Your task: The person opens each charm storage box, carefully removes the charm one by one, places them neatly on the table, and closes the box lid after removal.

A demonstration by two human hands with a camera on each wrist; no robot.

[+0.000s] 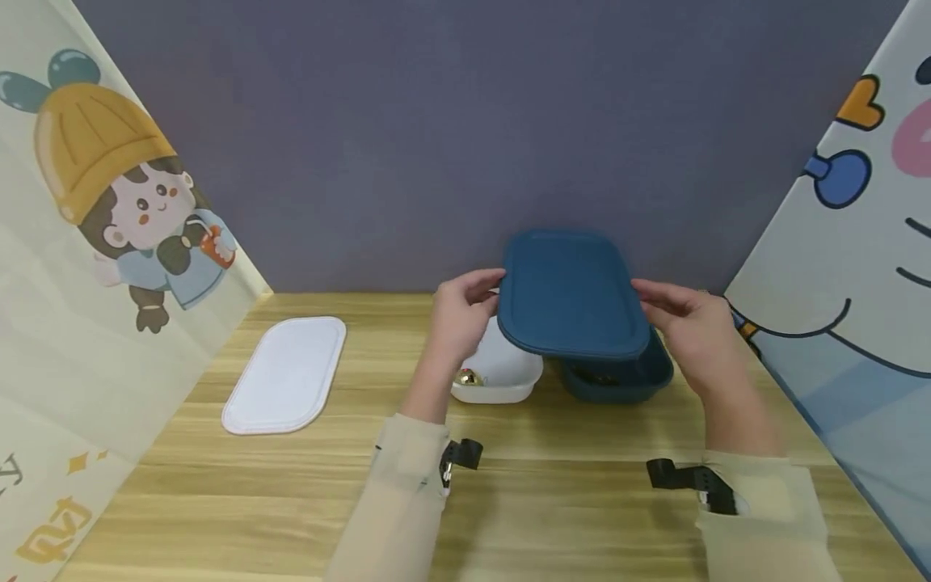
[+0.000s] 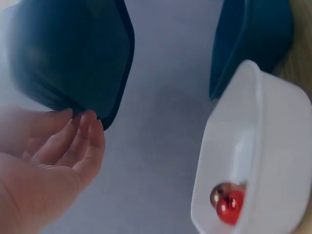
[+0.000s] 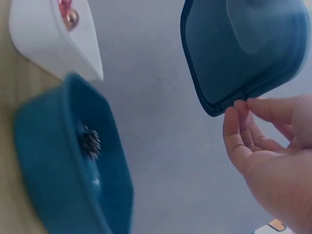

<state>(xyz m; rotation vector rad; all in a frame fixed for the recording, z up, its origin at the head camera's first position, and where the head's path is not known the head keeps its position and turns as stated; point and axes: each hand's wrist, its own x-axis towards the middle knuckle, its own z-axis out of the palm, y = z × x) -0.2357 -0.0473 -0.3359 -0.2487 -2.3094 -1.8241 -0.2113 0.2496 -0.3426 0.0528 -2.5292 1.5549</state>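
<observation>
A dark blue lid (image 1: 575,295) is held up in the air between both hands, tilted, over the two boxes. My left hand (image 1: 463,315) pinches its left edge between thumb and fingers. On the opposite edge my right hand (image 1: 691,331) pinches it the same way. Below the lid stands a blue box (image 1: 618,392), partly covered by it in the head view; a dark pine cone (image 3: 90,142) lies inside. Beside it is a white box (image 1: 502,392) holding a red ball (image 2: 230,207) and a gold ball (image 1: 468,377), both shiny.
A white lid (image 1: 285,376) lies flat on the wooden table (image 1: 291,501) at the left. Behind the table rises a grey-blue panel (image 1: 364,162). Printed cartoon panels flank it, one at the left (image 1: 109,364) and one at the right (image 1: 815,267).
</observation>
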